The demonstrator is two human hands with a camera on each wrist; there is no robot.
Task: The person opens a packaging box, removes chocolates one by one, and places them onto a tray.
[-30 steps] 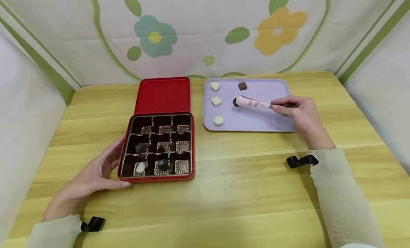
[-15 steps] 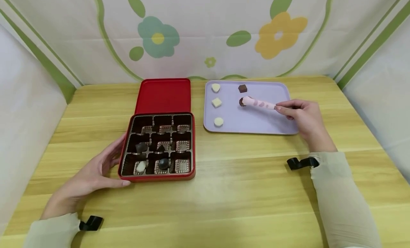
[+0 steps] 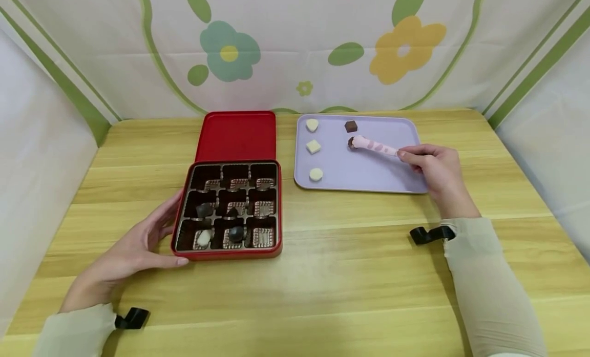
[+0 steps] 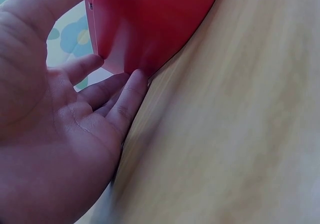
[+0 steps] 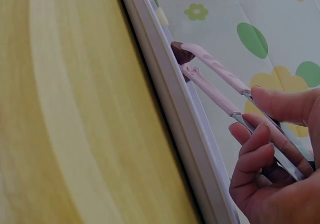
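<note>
chocolate | in tongs | right hand shifted slightly rightward

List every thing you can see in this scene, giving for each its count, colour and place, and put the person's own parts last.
Table: one, yellow wood, under everything.
Box: one, red, left of centre, lid open behind it.
Chocolates in box: three, one white and two dark, in its left and middle compartments.
Tray: one, lilac, right of the box.
White chocolates: three, at tray's left.
Brown chocolate: one, loose at tray's rear.
Tongs: one, pink, pinching another brown piece.
Left hand: touches the box's left side.
Right hand: grips the tongs.
</note>
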